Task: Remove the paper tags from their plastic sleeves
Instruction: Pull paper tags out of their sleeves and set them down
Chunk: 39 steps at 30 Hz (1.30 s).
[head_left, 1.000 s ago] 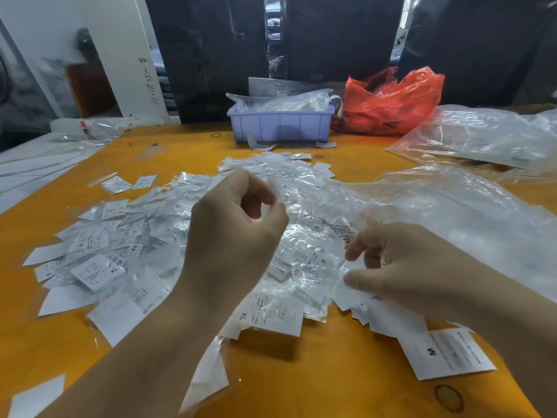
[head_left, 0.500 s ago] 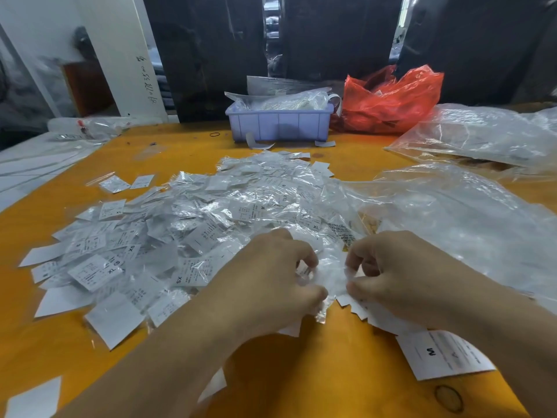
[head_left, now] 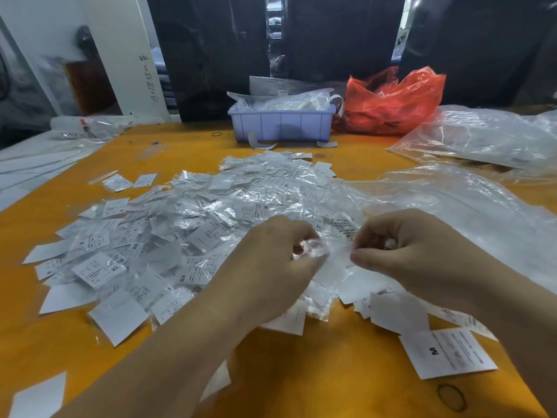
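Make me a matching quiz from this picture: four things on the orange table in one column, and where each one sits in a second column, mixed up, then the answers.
Things:
1. lavender bin
2. red bag
3. tag marked M
4. clear sleeve

Places:
A. alone on the table's near right
B. pinched between left hand and right hand
C. far middle of the table
D. far side, right of the bin

Pairs: 1-C, 2-D, 3-A, 4-B

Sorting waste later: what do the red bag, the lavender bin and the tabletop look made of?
Red bag: thin glossy plastic film, crinkled and translucent. Lavender bin: rigid moulded plastic, matte, ribbed walls. Tabletop: smooth orange surface, probably painted or laminated board; uncertain.
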{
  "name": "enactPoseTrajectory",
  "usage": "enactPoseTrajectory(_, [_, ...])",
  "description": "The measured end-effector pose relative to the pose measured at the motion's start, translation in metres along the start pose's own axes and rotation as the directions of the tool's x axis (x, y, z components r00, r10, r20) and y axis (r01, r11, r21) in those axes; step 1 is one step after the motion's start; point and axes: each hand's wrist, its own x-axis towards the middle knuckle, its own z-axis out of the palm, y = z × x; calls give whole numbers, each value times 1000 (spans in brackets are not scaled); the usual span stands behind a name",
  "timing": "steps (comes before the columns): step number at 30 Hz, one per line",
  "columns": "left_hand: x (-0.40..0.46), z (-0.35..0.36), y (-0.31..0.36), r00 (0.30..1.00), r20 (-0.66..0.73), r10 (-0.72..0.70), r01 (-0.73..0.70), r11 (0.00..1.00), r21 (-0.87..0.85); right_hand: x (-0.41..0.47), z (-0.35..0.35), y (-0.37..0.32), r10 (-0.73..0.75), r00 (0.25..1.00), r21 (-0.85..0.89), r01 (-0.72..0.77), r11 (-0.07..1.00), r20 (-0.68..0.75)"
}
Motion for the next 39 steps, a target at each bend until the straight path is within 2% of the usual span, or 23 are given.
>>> enactPoseTrajectory(4, [-1, 1, 0, 1000, 9, 25, -24, 997, -75, 0, 4, 1, 20, 1000, -61, -19, 998, 11])
enactPoseTrajectory(8, [-2, 0, 6, 1000, 22, 22, -14, 952, -307, 2, 7, 3, 37, 999, -60, -39, 997, -26])
enactPoseTrajectory(10, [-1, 0, 7, 998, 66, 16, 9, 934, -358, 3, 6, 5, 45, 998, -57, -48, 997, -54])
enactPoseTrajectory(13, [-3, 2, 7, 993, 106, 48, -19, 967, -253, 3, 6, 5, 40, 996, -46, -44, 998, -76])
enactPoseTrajectory(15, [-5, 4, 7, 994, 81, 72, -58, 984, -170, 3, 6, 6, 36, 997, -45, -39, 998, -75])
enactPoseTrajectory(21, [-5, 4, 6, 993, 104, 59, -43, 987, -153, 3, 6, 5, 32, 998, -60, -35, 998, -56])
enactPoseTrajectory(26, [-8, 8, 9, 988, 139, 62, -62, 998, -2, 3, 6, 3, 26, 997, -57, -30, 998, -69])
enactPoseTrajectory(29, [-6, 8, 10, 996, 78, 52, -48, 998, -45, 4, 5, 1, 38, 997, -6, -39, 999, -64])
enactPoseTrajectory(36, [-4, 4, 7, 997, -58, 59, -67, 988, -142, 5, -6, 2, 167, 986, 57, -166, 984, -8])
enactPoseTrajectory(39, [-4, 4, 7, 993, -87, 77, -87, 989, -119, 3, -15, 3, 223, 963, -37, -220, 975, 154])
